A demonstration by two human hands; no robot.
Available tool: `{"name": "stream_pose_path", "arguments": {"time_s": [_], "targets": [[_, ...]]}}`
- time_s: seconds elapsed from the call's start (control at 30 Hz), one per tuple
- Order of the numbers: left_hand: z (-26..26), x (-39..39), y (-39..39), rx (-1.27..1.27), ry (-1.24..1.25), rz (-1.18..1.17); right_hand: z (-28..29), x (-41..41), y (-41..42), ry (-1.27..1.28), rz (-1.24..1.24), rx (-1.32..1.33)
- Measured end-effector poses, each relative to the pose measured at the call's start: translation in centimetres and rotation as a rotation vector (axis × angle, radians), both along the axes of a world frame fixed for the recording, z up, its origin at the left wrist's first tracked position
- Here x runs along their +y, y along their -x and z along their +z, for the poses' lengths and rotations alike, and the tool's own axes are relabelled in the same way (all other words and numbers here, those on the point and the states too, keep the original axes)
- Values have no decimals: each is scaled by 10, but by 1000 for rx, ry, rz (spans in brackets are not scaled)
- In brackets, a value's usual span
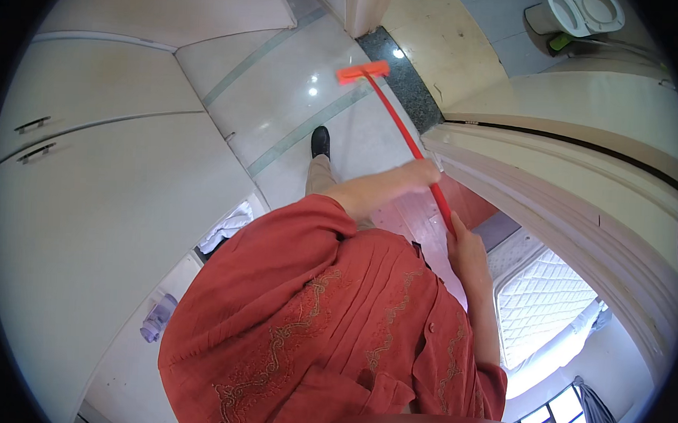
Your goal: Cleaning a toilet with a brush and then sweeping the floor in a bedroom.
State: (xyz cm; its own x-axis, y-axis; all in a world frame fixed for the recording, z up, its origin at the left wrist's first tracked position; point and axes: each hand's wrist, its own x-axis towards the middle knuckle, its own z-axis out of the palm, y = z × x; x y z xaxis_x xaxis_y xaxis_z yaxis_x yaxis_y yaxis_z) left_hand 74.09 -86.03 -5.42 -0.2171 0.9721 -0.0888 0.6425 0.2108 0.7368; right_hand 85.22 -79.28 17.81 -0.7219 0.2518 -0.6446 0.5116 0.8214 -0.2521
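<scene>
A red pole (398, 121) slants across the floor in front of me, with a wide orange head (362, 72) at its far end. The head is slightly blurred, and I cannot tell whether it is a mop or a broom. Reaching across my body, my left hand (423, 174) grips the pole around its middle. Closer to my body, my right hand (465, 248) is closed around the pole's near end. The orange head lies over the pale tiled floor (277, 72), beside a dark speckled stone threshold (404, 78).
White cabinet doors (90, 200) with dark handles line the left. A door frame (550, 192) stands close on the right, with a quilted mattress (542, 305) beyond it. A toilet (586, 15) is at the far right. A purple-tinted bottle (158, 318) sits in a left-side recess.
</scene>
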Motion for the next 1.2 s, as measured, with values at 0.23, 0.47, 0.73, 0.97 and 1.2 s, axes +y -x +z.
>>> {"name": "stream_pose_path", "arguments": {"time_s": [0.23, 0.47, 0.73, 0.97, 1.2], "targets": [[12, 6, 0, 3, -105, 144, -22, 22, -13, 45, -13, 191], [-14, -23, 52, 181, 98, 351, -73, 6, 35, 68, 23, 223], [-7, 9, -70, 41, -20, -15, -6, 20, -73, 22, -16, 9], [20, -5, -47, -36, 65, 155, 26, 11, -19, 52, 75, -45], [-2, -85, 70, 37, 147, 480, -44, -36, 87, 21, 335, 142]]}}
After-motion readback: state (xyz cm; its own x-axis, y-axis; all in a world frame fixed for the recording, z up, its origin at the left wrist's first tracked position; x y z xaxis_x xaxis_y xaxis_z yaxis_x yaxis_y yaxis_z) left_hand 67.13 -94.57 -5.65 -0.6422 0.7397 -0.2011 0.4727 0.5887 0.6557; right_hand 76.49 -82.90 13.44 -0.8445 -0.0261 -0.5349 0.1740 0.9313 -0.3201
